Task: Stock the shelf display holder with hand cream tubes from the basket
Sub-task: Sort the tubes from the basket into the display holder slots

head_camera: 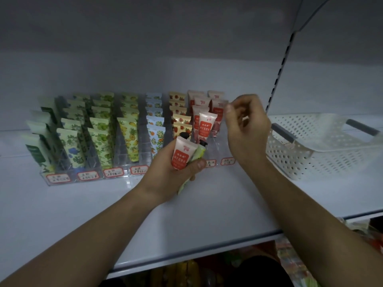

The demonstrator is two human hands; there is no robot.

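A clear tiered display holder point(89, 177) stands on the white shelf, its rows filled with upright hand cream tubes in green, yellow, blue and pink prints. My left hand point(176, 172) grips two tubes in front of the holder: a pink-and-red tube point(182, 155) and a light green tube point(200, 152) behind it, black caps up. My right hand point(246, 129) hovers beside the holder's right-hand pink rows, fingers curled, holding nothing visible. A pink tube point(206, 126) stands at the front of a pink row. The white perforated basket point(306, 150) sits at the right.
Red-bordered price labels point(112, 172) line the holder's front edge. The shelf's front edge point(196, 255) runs below my forearms, with dim goods on the shelf underneath. A slotted upright point(278, 73) rises behind the basket.
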